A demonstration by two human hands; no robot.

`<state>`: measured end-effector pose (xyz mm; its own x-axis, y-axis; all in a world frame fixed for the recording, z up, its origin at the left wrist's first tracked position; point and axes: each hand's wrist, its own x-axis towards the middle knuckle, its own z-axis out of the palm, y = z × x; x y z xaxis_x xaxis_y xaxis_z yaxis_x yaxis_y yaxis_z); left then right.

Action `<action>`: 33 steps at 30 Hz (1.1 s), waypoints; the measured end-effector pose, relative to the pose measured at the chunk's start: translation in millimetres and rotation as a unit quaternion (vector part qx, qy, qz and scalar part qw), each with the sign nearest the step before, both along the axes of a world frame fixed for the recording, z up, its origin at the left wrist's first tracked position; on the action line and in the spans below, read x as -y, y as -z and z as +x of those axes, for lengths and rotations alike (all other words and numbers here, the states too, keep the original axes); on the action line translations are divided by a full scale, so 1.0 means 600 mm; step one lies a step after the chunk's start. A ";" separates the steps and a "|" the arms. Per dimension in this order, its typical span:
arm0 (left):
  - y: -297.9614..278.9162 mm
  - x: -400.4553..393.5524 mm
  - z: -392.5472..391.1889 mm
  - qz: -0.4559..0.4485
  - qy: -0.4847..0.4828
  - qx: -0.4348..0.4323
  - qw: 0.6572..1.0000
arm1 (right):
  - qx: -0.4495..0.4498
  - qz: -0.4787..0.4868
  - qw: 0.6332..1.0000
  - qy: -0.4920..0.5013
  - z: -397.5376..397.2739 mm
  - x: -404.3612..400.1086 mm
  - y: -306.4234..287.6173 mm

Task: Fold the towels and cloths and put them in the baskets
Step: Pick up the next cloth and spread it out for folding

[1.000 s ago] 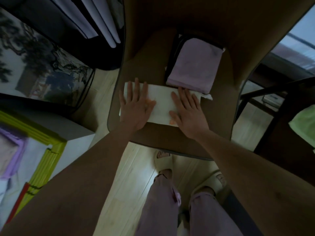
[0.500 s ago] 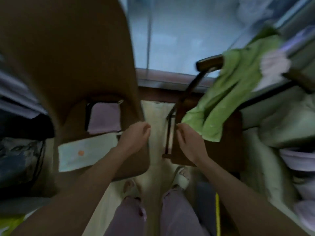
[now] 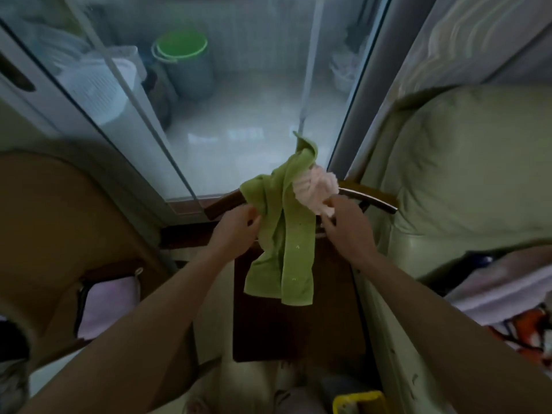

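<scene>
Here, nearest the camera, two bare forearms reach forward over a dark wooden chair [image 3: 295,324]. The left hand [image 3: 236,227] pinches the left edge of a green towel [image 3: 283,234], fingers curled into the fabric; the right hand [image 3: 348,225] is at the chair's top rail, fingers curled at the underside of a pink cloth [image 3: 315,189] — whether that grip has closed on the cloth or only touches it I cannot tell.

The green towel is draped over the rail, bunched at the top, its long end hanging down over the chair back. The pink cloth sits in a wad on the rail just beside it, touching it. Both look soft, light and limp; they should sag and twist when lifted, so a hold at two corners or along one edge would probably open them flat better than a grab at the middle.

Lower left, a dark basket [image 3: 82,297] on a brown chair [image 3: 44,222] holds a folded lilac towel [image 3: 107,306]. A yellow rim shows at the bottom edge, its contents hidden.

Farther off, behind glass doors [image 3: 209,144], stand a green bucket [image 3: 182,46] — contents unseen — and a white basket [image 3: 98,85].
</scene>
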<state>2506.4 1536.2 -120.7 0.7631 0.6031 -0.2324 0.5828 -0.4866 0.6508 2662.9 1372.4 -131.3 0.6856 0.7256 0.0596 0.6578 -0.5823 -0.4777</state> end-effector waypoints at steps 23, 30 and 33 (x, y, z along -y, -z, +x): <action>0.039 -0.062 0.193 -0.003 -0.198 0.029 0.980 | -0.209 0.105 0.969 0.078 0.130 -0.130 0.042; -0.017 -0.083 0.187 0.005 -0.286 0.051 0.957 | -0.115 0.155 0.963 0.186 0.154 -0.114 -0.023; -0.037 -0.099 0.189 0.017 -0.335 0.063 0.940 | -0.087 0.190 0.946 0.247 0.166 -0.105 -0.063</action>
<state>2619.6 1595.7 -98.2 0.2299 0.9635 -0.1374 0.6844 -0.0597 0.7266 2762.4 1435.3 -93.8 0.9591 0.2623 0.1060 0.2414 -0.5633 -0.7902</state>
